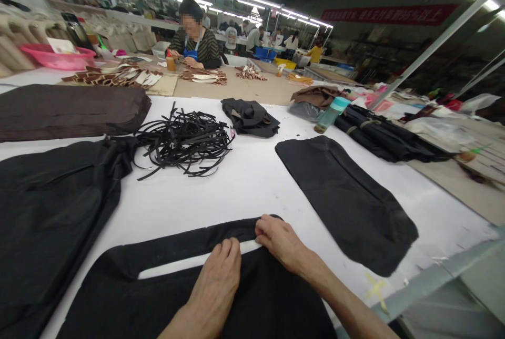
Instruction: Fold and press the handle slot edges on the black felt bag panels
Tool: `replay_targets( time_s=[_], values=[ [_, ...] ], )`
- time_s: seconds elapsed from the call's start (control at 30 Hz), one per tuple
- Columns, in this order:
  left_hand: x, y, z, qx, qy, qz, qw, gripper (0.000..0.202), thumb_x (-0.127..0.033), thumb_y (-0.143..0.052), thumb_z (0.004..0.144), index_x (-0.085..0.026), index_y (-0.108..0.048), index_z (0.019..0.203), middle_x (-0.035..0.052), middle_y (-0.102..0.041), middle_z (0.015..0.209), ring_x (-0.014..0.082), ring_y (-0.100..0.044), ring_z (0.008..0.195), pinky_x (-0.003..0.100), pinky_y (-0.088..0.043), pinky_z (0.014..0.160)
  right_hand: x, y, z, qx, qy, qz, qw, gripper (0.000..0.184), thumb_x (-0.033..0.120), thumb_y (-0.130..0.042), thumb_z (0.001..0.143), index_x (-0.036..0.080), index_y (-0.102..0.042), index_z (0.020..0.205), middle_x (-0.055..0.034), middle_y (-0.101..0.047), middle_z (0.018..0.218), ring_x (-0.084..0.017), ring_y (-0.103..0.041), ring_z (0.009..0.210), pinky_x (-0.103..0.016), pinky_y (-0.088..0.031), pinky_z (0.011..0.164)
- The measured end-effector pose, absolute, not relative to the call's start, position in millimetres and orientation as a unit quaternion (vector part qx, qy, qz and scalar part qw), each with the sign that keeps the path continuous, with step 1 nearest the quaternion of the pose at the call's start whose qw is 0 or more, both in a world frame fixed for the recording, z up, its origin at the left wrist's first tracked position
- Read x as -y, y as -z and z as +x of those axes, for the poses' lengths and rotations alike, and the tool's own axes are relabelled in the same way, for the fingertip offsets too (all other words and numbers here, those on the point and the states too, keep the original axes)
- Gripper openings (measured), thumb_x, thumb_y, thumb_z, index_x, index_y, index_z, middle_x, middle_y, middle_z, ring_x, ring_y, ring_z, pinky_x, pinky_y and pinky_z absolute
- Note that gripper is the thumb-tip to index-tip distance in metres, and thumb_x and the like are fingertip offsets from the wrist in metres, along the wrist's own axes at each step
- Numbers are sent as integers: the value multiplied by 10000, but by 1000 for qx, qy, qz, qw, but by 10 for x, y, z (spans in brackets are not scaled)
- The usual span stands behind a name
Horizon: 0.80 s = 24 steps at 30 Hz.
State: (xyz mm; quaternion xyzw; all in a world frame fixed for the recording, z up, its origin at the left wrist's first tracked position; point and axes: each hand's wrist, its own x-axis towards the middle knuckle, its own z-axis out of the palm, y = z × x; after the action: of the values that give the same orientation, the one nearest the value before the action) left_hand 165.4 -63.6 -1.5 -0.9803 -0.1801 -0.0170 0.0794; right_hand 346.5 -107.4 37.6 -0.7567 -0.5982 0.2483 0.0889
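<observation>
A black fabric panel (165, 297) lies on the white table in front of me, with a long narrow slit near its far edge. White shows through that slit. My right hand (282, 240) pinches the panel at the slit's right end, fingertips on the narrow far strip. Beside it, my left hand (219, 276) has its fingers bent together over the slit's near edge, gripping the fabric; its thumb is hidden. To the right a second black panel (343, 197) lies flat. More black fabric (51, 207) is spread out at the left, its right side bunched.
Black narrow strips (189, 142) lie heaped beyond the panel, near folded black pieces (250, 116). A brown fabric stack (67, 110) is at the left. A bottle (332, 114) lies tilted near dark bundles (390, 131). Across the table sits a co-worker (197, 39). A metal rail (442, 270) borders the right.
</observation>
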Motion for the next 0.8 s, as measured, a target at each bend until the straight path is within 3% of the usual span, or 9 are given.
replay_targets(
  time_s=[0.13, 0.3, 0.43, 0.57, 0.8],
  values=[
    [581, 5, 1577, 163, 12, -983, 80, 469, 26, -396, 713, -62, -556, 1145, 108, -584, 1091, 239, -531, 909, 335, -501, 759, 1051, -405, 3431, 586, -265, -763, 65, 74, 133, -501, 760, 189, -548, 753, -5, -574, 810, -139, -500, 772, -237, -315, 668],
    [592, 13, 1520, 175, 16, -980, 94, 480, 20, -410, 726, -57, -515, 1188, 107, -569, 1106, 243, -515, 950, 336, -485, 793, 993, -469, 3381, 555, -274, -785, 36, 104, 125, -500, 717, 186, -580, 742, -23, -605, 789, -155, -520, 756, -254, -305, 635],
    [617, 4, 1527, 177, 7, -980, 89, 556, 12, -423, 738, -117, -430, 1278, 101, -550, 1129, 249, -508, 975, 359, -468, 816, 921, -460, 3410, 519, -288, -805, 15, 91, 132, -548, 663, 190, -610, 696, -26, -628, 736, -162, -539, 709, -257, -292, 584],
    [627, -47, 1598, 182, -20, -982, 53, 539, -37, -432, 780, -171, -405, 1301, 105, -551, 1077, 257, -519, 919, 382, -475, 757, 875, -370, 3469, 500, -308, -809, 15, 58, 172, -637, 614, 201, -628, 663, -12, -640, 699, -158, -551, 673, -247, -299, 558],
    [611, -146, 1749, 227, -51, -972, -29, 585, -33, -424, 795, -280, -372, 1323, 90, -548, 1041, 272, -515, 932, 412, -461, 750, 880, -285, 3506, 486, -313, -815, 48, 84, 155, -638, 589, 198, -609, 655, 9, -609, 654, -145, -532, 643, -242, -294, 541]
  ],
)
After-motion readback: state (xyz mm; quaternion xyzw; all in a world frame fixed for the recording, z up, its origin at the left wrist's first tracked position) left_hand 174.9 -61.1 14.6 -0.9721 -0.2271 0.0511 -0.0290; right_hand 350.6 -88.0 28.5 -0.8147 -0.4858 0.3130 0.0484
